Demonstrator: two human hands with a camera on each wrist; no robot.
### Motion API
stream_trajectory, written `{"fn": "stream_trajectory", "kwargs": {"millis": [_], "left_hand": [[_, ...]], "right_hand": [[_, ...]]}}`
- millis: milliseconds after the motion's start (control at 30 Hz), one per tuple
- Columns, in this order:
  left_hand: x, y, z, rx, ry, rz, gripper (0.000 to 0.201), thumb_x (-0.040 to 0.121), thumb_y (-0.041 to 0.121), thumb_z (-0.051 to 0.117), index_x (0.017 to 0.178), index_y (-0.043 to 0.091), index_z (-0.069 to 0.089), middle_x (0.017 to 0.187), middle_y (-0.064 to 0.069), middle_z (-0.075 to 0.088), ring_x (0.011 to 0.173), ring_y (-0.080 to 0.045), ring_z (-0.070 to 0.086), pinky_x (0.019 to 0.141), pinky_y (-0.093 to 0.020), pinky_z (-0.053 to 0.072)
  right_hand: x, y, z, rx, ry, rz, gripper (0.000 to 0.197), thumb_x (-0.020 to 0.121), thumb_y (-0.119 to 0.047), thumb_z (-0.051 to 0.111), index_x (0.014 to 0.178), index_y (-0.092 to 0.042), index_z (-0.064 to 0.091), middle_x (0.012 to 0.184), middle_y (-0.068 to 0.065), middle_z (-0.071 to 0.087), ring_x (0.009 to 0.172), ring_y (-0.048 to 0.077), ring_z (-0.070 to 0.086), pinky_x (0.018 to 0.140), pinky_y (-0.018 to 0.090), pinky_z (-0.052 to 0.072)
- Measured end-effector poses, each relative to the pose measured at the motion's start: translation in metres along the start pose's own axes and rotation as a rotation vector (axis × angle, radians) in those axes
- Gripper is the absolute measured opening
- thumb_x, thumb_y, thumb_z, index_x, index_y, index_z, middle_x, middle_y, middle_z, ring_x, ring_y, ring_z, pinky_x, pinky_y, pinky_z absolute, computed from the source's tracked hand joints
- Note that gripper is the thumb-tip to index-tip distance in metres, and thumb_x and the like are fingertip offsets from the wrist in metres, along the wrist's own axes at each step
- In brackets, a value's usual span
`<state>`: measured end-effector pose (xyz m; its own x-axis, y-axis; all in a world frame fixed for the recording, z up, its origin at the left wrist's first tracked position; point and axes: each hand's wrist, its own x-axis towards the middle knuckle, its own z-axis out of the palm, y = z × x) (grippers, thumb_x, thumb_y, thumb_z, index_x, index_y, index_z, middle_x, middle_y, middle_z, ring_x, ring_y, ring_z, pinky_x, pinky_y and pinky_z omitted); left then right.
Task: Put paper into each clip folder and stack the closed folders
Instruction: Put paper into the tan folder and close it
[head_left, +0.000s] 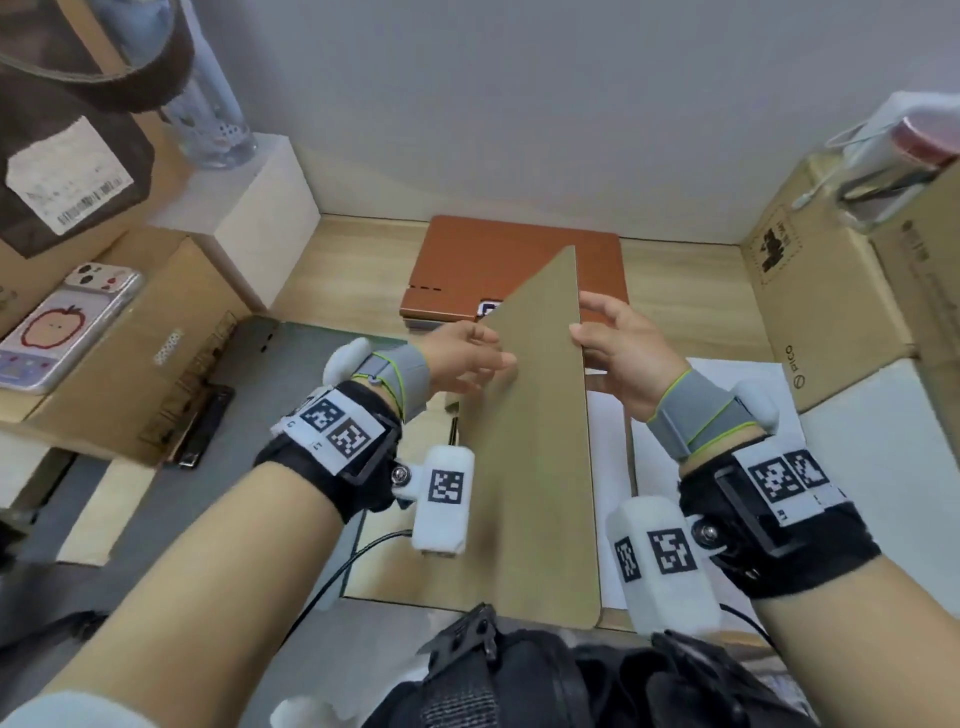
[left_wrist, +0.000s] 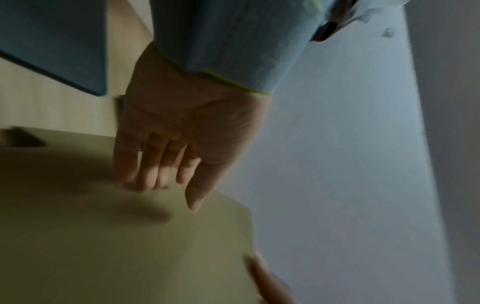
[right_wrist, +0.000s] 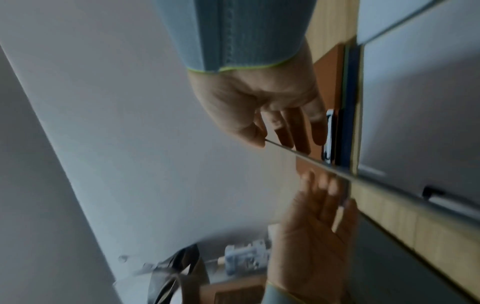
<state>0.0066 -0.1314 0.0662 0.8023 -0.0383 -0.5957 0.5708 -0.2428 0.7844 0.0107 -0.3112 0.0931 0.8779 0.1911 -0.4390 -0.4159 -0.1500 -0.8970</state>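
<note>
An olive folder cover (head_left: 535, 441) stands raised on edge at the table's middle, between my hands. My left hand (head_left: 488, 353) lies with straight fingers (left_wrist: 155, 174) flat against its left face (left_wrist: 130, 246). My right hand (head_left: 584, 317) pinches the cover's thin upper edge (right_wrist: 311, 160), thumb on one side and fingers (right_wrist: 298, 131) behind. White paper (head_left: 608, 441) lies under the raised cover at the right. Behind it rests a closed orange folder (head_left: 519, 260) on top of others, its metal clip (right_wrist: 328, 135) showing in the right wrist view. What the folder holds inside is hidden.
A cardboard box (head_left: 130, 353) with a phone (head_left: 67, 327) stands at the left, a white box (head_left: 244, 218) behind it. A dark grey folder (head_left: 291, 353) lies at the left. Another cardboard box (head_left: 810, 312) stands at the right, and the wall is close behind.
</note>
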Motion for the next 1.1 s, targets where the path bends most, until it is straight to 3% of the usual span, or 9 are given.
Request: {"fn": "stream_trajectory", "kwargs": {"millis": [67,133,267,433,633,800,867,967,1100], "left_hand": [[0.012,-0.02,0.007,0.061,0.09,-0.08,0.059,0.088,0.015,0.064,0.14,0.008,0.037,0.13,-0.009,0.051,0.116,-0.024,0.052,0.094,-0.034,0.042],[0.019,-0.036,0.014,0.149,0.129,-0.148,0.072,0.087,0.02,0.065,0.146,0.008,0.026,0.146,-0.009,0.039,0.13,-0.027,0.044,0.101,-0.031,0.038],[0.027,-0.053,0.026,0.169,0.172,-0.192,0.07,0.085,0.015,0.067,0.143,0.005,0.03,0.143,-0.01,0.044,0.13,-0.027,0.044,0.104,-0.029,0.035],[0.032,-0.056,0.034,0.182,0.234,-0.167,0.069,0.086,0.009,0.064,0.145,0.005,0.028,0.146,-0.012,0.041,0.133,-0.027,0.041,0.107,-0.03,0.031],[0.042,-0.06,0.027,0.107,0.297,-0.164,0.062,0.088,0.006,0.061,0.143,0.006,0.033,0.143,-0.012,0.043,0.128,-0.028,0.045,0.098,-0.027,0.035],[0.043,-0.061,0.006,0.011,0.346,-0.183,0.059,0.09,0.013,0.059,0.144,0.01,0.035,0.142,-0.013,0.047,0.129,-0.03,0.047,0.112,-0.039,0.035],[0.04,-0.053,-0.003,0.006,0.353,-0.163,0.048,0.092,0.019,0.057,0.138,0.008,0.043,0.133,-0.014,0.053,0.117,-0.028,0.053,0.104,-0.041,0.043],[0.031,-0.032,-0.014,-0.015,0.292,-0.065,0.03,0.095,0.023,0.053,0.121,0.009,0.055,0.116,-0.017,0.062,0.087,-0.022,0.058,0.076,-0.033,0.052],[0.016,0.001,-0.023,0.041,0.225,0.105,0.019,0.092,0.022,0.058,0.11,0.018,0.055,0.088,-0.001,0.065,0.062,-0.008,0.062,0.045,-0.018,0.054]], "right_hand": [[0.003,0.017,-0.02,-0.042,0.049,0.035,0.04,0.092,-0.001,0.041,0.126,-0.021,0.048,0.084,-0.004,0.061,0.06,0.006,0.057,0.054,0.022,0.051],[0.006,0.035,-0.038,-0.091,0.097,0.088,0.045,0.09,0.004,0.038,0.128,-0.019,0.049,0.085,-0.001,0.062,0.06,0.008,0.057,0.059,0.025,0.05],[0.011,0.073,-0.061,-0.144,0.117,0.232,0.045,0.089,0.008,0.035,0.13,-0.006,0.049,0.106,0.013,0.061,0.076,0.021,0.059,0.063,0.026,0.05],[0.015,0.101,-0.061,-0.225,0.118,0.318,0.044,0.087,0.004,0.042,0.129,-0.004,0.051,0.127,0.015,0.059,0.111,0.032,0.057,0.102,0.044,0.045],[0.019,0.111,-0.056,-0.254,0.136,0.307,0.043,0.086,0.0,0.044,0.127,-0.009,0.054,0.122,0.014,0.062,0.109,0.034,0.059,0.1,0.047,0.045],[0.02,0.116,-0.053,-0.25,0.168,0.305,0.041,0.085,-0.001,0.045,0.122,-0.012,0.058,0.118,0.013,0.064,0.105,0.034,0.061,0.099,0.046,0.047],[0.02,0.118,-0.051,-0.23,0.183,0.306,0.038,0.086,-0.003,0.046,0.121,-0.012,0.058,0.116,0.013,0.064,0.104,0.034,0.062,0.098,0.045,0.047],[0.022,0.118,-0.043,-0.175,0.182,0.309,0.038,0.09,-0.01,0.049,0.128,-0.01,0.052,0.124,0.011,0.061,0.109,0.032,0.06,0.1,0.046,0.046],[0.028,0.114,-0.035,-0.107,0.191,0.284,0.045,0.094,-0.022,0.049,0.138,-0.013,0.042,0.134,0.005,0.052,0.117,0.031,0.055,0.103,0.048,0.043]]}}
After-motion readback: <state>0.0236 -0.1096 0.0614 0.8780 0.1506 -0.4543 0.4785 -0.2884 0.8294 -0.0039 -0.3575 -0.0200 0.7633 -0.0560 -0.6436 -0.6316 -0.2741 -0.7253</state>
